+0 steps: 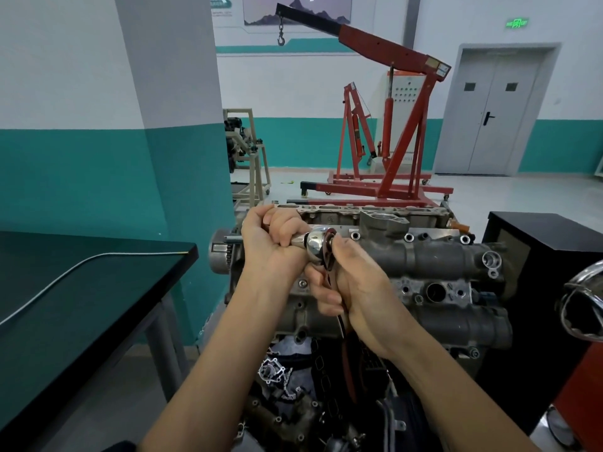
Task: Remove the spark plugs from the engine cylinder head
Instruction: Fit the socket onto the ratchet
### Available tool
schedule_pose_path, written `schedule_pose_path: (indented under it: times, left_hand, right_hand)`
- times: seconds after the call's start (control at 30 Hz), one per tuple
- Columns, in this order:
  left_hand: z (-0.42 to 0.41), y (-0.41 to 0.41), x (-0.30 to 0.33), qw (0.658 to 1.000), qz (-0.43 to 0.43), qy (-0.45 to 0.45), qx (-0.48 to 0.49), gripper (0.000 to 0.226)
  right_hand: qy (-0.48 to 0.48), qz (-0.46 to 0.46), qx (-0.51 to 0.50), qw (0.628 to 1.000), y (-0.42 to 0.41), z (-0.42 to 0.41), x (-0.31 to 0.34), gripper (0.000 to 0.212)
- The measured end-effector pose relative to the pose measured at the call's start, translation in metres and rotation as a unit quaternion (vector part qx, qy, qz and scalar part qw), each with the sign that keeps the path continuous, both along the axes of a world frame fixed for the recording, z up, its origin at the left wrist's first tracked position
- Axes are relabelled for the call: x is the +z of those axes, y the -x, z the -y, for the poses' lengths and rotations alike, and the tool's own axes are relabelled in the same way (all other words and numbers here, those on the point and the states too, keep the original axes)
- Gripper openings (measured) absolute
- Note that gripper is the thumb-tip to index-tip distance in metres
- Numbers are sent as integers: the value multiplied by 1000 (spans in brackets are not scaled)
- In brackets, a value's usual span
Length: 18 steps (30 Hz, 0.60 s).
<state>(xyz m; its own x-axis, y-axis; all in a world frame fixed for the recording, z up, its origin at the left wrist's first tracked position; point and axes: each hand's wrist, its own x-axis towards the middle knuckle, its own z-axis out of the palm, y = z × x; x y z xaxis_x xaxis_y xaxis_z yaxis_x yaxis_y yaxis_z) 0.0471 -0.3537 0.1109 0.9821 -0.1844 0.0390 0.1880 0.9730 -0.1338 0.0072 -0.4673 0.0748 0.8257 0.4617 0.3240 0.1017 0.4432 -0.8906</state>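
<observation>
The grey engine cylinder head [434, 259] sits on a stand in front of me, with open round holes along its top. A chrome ratchet wrench [318, 246] stands over its left part. My left hand [277, 239] grips the chrome end of the wrench from the left, fingers curled round it. My right hand [355, 288] wraps round the wrench's dark handle just below the shiny head, thumb up against the head. No spark plug is visible; the spot under the wrench is hidden by my hands.
A dark green table [81, 288] stands at the left. Loose engine parts and a chain [277, 380] lie below the head. A black cabinet [548, 256] is at the right. Red engine cranes [391, 141] stand behind on the floor.
</observation>
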Motion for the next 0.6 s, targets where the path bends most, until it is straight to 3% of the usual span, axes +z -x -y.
schedule_pose_path:
  times: [0.3, 0.47, 0.53, 0.6]
  left_hand:
    - [3, -2, -7, 994, 5, -111, 9, 31]
    - [4, -6, -13, 976, 18, -217, 15, 44]
    - [6, -2, -18, 946, 61, -317, -2, 40]
    - [11, 5, -23, 877, 138, -459, -36, 42]
  right_hand:
    - [22, 7, -32, 999, -4, 1, -9, 40]
    - [-16, 16, -32, 999, -2, 2, -5, 37]
    - [-20, 23, -65, 997, -1, -1, 1, 49]
    - [-14, 40, -138, 990, -1, -2, 3, 40]
